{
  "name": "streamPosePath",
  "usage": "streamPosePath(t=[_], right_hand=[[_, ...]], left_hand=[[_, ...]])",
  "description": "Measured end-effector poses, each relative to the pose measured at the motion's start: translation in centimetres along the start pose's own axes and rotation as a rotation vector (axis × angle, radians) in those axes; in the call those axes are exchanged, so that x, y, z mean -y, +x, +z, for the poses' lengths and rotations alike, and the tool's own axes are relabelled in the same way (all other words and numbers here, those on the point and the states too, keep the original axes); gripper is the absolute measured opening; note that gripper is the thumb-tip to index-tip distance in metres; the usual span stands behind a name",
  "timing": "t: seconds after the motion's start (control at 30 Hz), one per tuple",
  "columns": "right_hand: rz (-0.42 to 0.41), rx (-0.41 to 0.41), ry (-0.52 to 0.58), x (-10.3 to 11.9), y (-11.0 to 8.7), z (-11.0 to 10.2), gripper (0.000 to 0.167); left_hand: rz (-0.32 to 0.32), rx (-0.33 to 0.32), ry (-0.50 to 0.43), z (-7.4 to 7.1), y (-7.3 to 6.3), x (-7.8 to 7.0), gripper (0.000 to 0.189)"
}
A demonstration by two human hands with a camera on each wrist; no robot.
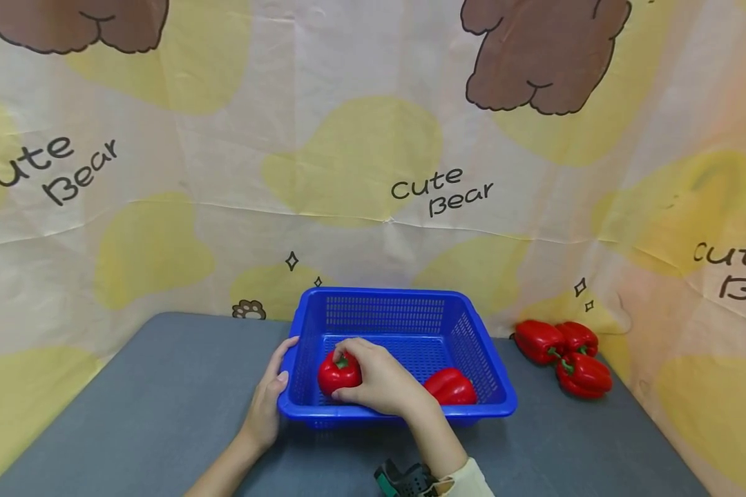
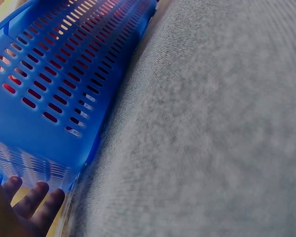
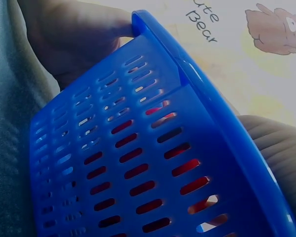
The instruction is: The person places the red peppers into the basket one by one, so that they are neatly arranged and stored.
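A blue plastic basket (image 1: pixel 398 412) with slotted walls stands on the table. Its left rim is gripped by my left hand (image 1: pixel 264 407), thumb on the near side and fingers along the outer wall. My right hand (image 1: pixel 376 376) reaches over the front rim and holds a red bell pepper (image 1: pixel 336 376) inside the basket, at its left side, stem up. A second red bell pepper (image 1: pixel 452 388) lies on its side in the front right part, partly behind the right forearm. In the right wrist view the basket wall (image 3: pixel 108 163) hides most of the right hand.
Three red bell peppers (image 1: pixel 537 342) lie grouped on the grey table (image 1: pixel 180 386) to the right of the basket. A printed cloth (image 1: pixel 348 159) hangs close behind the table and along its sides. A dark wrist strap (image 1: pixel 407 478) sits near the right sleeve.
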State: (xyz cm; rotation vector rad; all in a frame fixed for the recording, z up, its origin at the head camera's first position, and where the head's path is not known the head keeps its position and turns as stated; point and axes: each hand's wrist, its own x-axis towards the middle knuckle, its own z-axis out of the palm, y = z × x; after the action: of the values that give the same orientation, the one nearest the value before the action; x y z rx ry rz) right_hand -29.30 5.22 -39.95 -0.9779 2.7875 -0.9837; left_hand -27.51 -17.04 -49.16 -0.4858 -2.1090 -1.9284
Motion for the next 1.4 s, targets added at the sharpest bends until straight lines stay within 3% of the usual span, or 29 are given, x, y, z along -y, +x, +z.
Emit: streamPosePath(t=[0.33,0.6,0.83,1.2,1.4], right_hand=[[0.078,0.052,-0.002,0.1,0.2,-0.2,0.053],[0.088,0.072,0.000,0.2,0.2,-0.3,0.049],[0.087,0.079,-0.016,0.1,0.3,-0.2,0.048],[0.087,0.037,-0.047,0.1,0.0,0.0,0.051],[0.080,-0.013,-0.070,0.1,-0.4,-1.1,0.051]], left_hand=[[0.005,-0.004,0.012,0.1,0.4,-0.3,0.055],[-0.009,0.004,0.024,0.2,0.6,-0.5,0.055],[0.017,0.006,0.014,0.2,0.6,-0.4,0.055],[-0.009,0.013,0.019,0.0,0.4,-0.1,0.055],[-0.014,0.019,-0.007,-0.1,0.2,-0.1,0.055]])
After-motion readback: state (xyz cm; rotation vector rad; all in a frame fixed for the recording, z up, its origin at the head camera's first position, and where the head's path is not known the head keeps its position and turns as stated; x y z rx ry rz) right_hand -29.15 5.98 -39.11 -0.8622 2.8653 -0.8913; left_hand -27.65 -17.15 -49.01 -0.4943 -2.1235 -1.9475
